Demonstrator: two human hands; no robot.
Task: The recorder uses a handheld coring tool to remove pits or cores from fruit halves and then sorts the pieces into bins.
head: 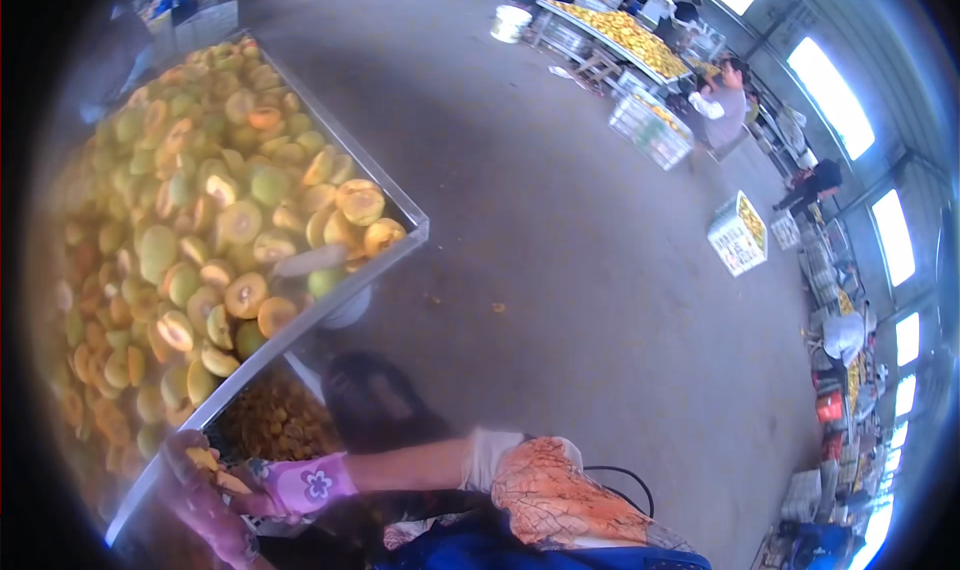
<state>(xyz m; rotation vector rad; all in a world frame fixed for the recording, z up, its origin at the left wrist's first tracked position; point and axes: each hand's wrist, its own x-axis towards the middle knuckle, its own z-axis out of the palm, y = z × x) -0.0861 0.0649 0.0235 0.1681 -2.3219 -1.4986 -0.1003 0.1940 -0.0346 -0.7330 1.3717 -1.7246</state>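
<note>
A metal-rimmed table [341, 281] is heaped with halved yellow-green stone fruit [246, 295]. At its near edge, my left hand [196, 487] curls around a yellow fruit piece [201, 457]. My right hand [255, 495], below a pink flowered cuff [315, 484], meets it from the right; another fruit piece [232, 483] shows between the hands. Blur hides the right fingertips and whether they grip anything. A pale elongated object [311, 261] lies on the heap near the table corner.
Under the table edge, a container holds small brownish pieces [277, 420]. A fruit-filled crate [739, 236] stands on the concrete floor [570, 270]. Farther off are another fruit table [622, 34], a white bucket [511, 24], crates and several people, one seated [724, 109].
</note>
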